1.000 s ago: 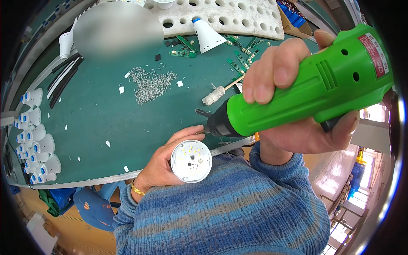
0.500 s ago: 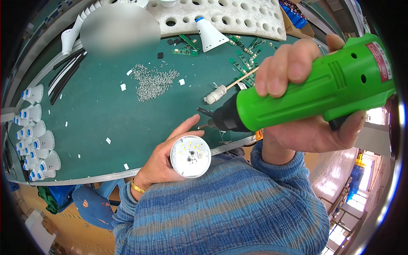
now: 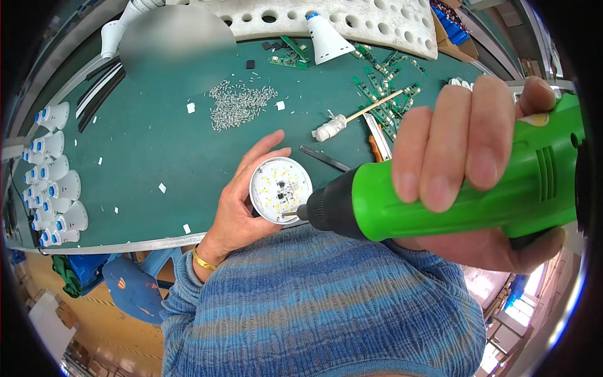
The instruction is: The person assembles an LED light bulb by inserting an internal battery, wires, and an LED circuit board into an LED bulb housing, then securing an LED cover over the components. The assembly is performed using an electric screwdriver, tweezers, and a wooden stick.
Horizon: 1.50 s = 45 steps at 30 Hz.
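Note:
My left hand [image 3: 233, 210] is closed around a white LED bulb [image 3: 253, 182], its open end facing up. In that end lies a round LED board with yellow LEDs and dark chips. Wrapped around a green electric screwdriver [image 3: 392, 210], my right hand [image 3: 449, 151] holds it almost level from the right. The screwdriver's thin bit [image 3: 291, 214] reaches over the lower right edge of the board. Whether a screw sits under its tip I cannot make out. Above the bulb, a heap of small screws [image 3: 239, 107] lies on the green mat.
White bulb housings [image 3: 66, 185] line the left edge. A cotton-wrapped stick [image 3: 331, 127], a cutter knife [image 3: 378, 139], tweezers [image 3: 323, 157] and green circuit boards [image 3: 377, 81] lie to the right. A foam tray with holes [image 3: 402, 28] and a white cone-shaped housing [image 3: 328, 41] are at the back.
The screwdriver's bit has moved from beyond the bulb's upper right side to the board's lower right edge. My left hand has turned the bulb slightly. The whole view has shifted a little.

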Available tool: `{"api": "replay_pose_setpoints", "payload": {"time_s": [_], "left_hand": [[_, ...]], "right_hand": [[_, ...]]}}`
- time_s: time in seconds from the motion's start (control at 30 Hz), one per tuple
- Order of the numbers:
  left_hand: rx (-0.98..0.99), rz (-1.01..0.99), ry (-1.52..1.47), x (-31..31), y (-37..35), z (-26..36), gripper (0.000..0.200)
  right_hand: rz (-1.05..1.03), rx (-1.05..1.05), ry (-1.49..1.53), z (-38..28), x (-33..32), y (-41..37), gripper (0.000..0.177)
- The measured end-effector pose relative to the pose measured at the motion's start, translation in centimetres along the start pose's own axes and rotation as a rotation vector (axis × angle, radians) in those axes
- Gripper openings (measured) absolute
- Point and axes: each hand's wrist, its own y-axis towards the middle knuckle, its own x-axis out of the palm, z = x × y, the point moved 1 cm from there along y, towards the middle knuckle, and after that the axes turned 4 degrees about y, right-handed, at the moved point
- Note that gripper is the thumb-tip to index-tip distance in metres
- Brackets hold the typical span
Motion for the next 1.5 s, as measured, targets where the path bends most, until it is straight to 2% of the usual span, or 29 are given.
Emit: {"api": "replay_pose_setpoints", "payload": {"time_s": [0.23,1.0,1.23,1.5], "left_hand": [[-0.026,-0.005,-0.104,0.0,0.0,-0.2,0.079],[0.012,-0.014,0.007,-0.2,0.2,0.2,0.077],[0.024,-0.017,0.1,0.1,0.2,0.2,0.076],[-0.015,-0.032,0.001,0.5,0.1,0.3,0.074]], "right_hand": [[0.023,0.061,0.004,0.1,0.4,0.1,0.075],[0.066,0.055,-0.019,1.0,1.2,0.1,0.077],[0.058,0.124,-0.071,0.4,1.9,-0.2,0.077],[0.05,0.116,-0.071,0.3,2.0,-0.3,0.073]]}}
